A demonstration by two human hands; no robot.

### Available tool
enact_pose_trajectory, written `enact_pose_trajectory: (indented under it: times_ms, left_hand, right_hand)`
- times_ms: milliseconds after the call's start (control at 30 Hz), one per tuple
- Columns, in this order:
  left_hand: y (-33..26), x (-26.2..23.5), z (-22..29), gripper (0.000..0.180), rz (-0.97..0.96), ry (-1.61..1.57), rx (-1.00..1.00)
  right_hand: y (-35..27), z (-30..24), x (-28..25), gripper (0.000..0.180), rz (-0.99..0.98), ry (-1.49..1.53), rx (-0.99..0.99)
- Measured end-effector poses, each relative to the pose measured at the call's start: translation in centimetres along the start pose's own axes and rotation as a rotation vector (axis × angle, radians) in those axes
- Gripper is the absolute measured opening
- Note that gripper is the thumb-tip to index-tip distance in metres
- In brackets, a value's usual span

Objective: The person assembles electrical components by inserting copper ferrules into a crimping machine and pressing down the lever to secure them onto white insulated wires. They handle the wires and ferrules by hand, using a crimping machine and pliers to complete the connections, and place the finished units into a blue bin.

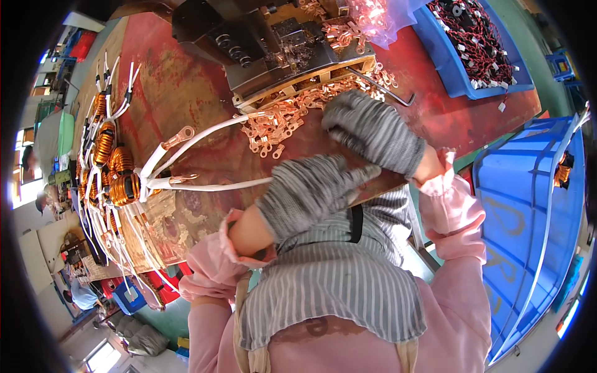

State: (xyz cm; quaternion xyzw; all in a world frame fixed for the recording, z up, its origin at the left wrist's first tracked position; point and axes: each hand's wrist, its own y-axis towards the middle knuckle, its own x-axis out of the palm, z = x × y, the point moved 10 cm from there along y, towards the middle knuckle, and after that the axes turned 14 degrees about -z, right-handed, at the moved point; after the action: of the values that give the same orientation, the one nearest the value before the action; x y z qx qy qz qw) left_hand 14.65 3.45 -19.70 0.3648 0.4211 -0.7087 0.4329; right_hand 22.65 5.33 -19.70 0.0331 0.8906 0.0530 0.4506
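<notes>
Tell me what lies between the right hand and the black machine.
In the head view, loose copper lugs lie between the right hand and the black machine, scattered along its wooden base.

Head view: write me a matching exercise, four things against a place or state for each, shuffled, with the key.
Things
1. Loose copper lugs
2. Orange-wound coils
3. Blue tray
4. Right hand

Places or states
A. At the upper right, filled with red and black wires
B. Wearing a gray striped glove
C. Mostly spread along the near side of the dark machine
D. At the left, bunched with white cables

Pairs: 1-C, 2-D, 3-A, 4-B
</notes>
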Motion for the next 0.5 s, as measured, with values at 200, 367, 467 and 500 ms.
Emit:
enact_pose_trajectory:
  times_ms: [200, 367, 467, 500]
  left_hand:
    - [-2.1, -3.4, -3.1, 0.027, 0.183, -0.389, 0.026]
    - [-1.8, -4.6, -3.1, 0.016, 0.338, -0.326, 0.016]
    - [-1.6, -4.3, -3.5, 0.014, 0.317, -0.4, -0.034]
    - [-1.6, -4.4, -3.4, 0.014, 0.302, -0.401, -0.047]
  right_hand:
    - [-6.7, 4.2, -0.5, 0.02, 0.211, 0.939, 0.37]
    - [-8.2, 2.8, 2.3, 0.02, 0.114, 1.088, 0.381]
    - [-8.1, 1.9, 2.8, 0.019, 0.124, 1.04, 0.323]
    - [-7.9, 1.6, 2.6, 0.017, 0.121, 1.042, 0.317]
